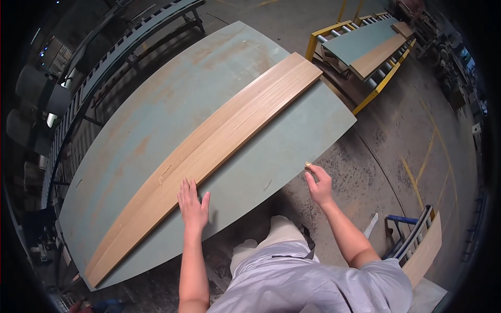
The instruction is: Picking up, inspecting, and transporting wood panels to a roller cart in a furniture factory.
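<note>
A long, light-brown wooden board (250, 115) lies at a slant across a big grey-green table panel (245, 182). My left hand (193, 206) rests its outstretched fingertips on the board's near edge, thumb apart, gripping nothing. Two small marks or slivers show on the wood beyond those fingers. Over the floor just off the panel's near right edge, my right hand (319, 185) pinches a small pale-yellow piece (308, 166) between thumb and fingers; its kind is too small to tell.
At the upper right stands a yellow-framed roller conveyor (383, 91) bearing a green panel (360, 44) and wooden boards. Another roller conveyor (115, 57) runs along the far left. A blue-railed rack or cart (404, 220) with a leaning wooden panel (424, 250) stands at my right.
</note>
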A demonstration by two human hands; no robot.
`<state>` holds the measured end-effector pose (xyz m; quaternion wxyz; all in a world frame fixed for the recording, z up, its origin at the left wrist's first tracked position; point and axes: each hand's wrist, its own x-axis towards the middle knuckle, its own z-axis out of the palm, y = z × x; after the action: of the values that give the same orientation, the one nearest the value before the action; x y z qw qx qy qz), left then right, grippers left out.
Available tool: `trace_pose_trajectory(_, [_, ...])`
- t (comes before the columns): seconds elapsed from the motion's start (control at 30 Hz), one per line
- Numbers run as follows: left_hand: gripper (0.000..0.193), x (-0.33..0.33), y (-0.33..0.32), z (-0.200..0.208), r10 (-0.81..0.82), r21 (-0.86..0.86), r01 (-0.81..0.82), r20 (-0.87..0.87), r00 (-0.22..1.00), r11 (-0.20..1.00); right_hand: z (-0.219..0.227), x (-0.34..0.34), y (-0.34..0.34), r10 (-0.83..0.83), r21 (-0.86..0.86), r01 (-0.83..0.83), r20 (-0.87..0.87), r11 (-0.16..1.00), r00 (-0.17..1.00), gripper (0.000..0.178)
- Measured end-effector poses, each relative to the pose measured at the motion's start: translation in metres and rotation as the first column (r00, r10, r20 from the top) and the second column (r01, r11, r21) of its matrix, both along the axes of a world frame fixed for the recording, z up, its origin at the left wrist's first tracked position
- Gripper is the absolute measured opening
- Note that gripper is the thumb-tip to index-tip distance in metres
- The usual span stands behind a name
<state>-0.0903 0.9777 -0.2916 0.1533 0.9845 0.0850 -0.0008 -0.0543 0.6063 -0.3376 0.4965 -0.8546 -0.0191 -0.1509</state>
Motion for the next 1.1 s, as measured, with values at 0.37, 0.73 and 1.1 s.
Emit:
trace_pose_trajectory(0.37, [0.072,0.129,-0.095,-0.018,-0.283,0.156,0.285,-0.034,0.959,0.946,0.041,0.086,0.013,0.085,-0.053,-0.081,0.089,0.995,0.992,0.025])
trace_pose_trajectory(0.73, [0.073,0.206,-0.092,-0.021,0.049,0.174,-0.050,0.011,0.999,0.983,0.049,0.161,-0.067,-0.143,-0.082,0.138,-0.057,0.987,0.988,0.028])
trace_pose_trajectory(1.1, [0.049,0.275,-0.128,-0.036,0.265,0.263,-0.296,0.147,0.953,0.918,-0.016,0.415,-0.162,0.169,0.130,-0.116,-0.552,0.985,0.816,0.080])
